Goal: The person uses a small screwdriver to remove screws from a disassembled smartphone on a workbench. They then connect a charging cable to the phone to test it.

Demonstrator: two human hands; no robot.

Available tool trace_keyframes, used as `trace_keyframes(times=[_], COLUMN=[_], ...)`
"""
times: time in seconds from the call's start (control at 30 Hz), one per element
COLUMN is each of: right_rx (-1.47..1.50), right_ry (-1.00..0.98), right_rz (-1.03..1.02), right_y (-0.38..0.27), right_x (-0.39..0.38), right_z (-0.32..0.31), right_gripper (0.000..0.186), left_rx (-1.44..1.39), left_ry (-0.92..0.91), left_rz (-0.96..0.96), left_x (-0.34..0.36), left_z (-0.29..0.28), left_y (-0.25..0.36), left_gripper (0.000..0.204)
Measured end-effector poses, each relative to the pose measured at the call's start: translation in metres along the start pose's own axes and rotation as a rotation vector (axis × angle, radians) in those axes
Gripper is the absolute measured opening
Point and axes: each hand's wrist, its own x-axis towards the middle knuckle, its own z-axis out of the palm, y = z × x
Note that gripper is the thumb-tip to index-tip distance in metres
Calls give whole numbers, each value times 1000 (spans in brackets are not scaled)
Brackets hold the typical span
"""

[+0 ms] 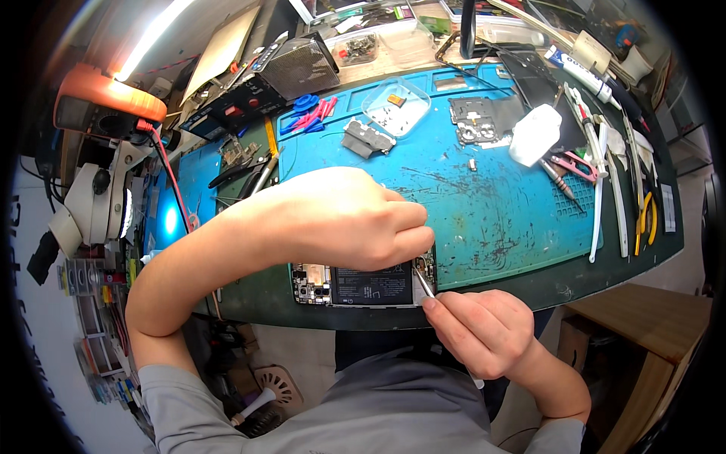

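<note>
An opened smartphone (308,293) lies near the bench's front edge, its black battery (372,289) and bare circuit boards exposed. My left hand (370,223) reaches across above the phone with its fingers curled. Its fingertips are hidden behind the hand, so what they pinch, if anything, does not show. From the lower right, my right hand (488,329) grips a slim, pointed metal tool (426,288) between thumb and fingers. The tool's tip reaches the small board at the phone's right end, beside the battery. Whether it is tweezers or a pick, I cannot tell.
Behind the phone spreads a blue repair mat (491,219). On it are a clear plastic tray (395,106), a grey phone part (367,139), a phone mid-frame (473,119) and a white bottle (535,135). Several tools, including yellow-handled ones (645,219), lie right; an orange multimeter (110,102) stands left.
</note>
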Motion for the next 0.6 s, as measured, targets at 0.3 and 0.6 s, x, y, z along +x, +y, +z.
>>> trace_keyframes(times=[0.3, 0.6], right_rx=[2, 10], right_ry=[0, -6], right_rz=[3, 6], right_y=[0, 0], right_x=[-1, 0], right_z=[0, -1], right_gripper=[33, 33], left_rx=[14, 31], left_ry=[10, 17], left_rz=[34, 46], left_x=[7, 10], left_z=[-1, 1], left_y=[2, 2], left_gripper=[16, 18])
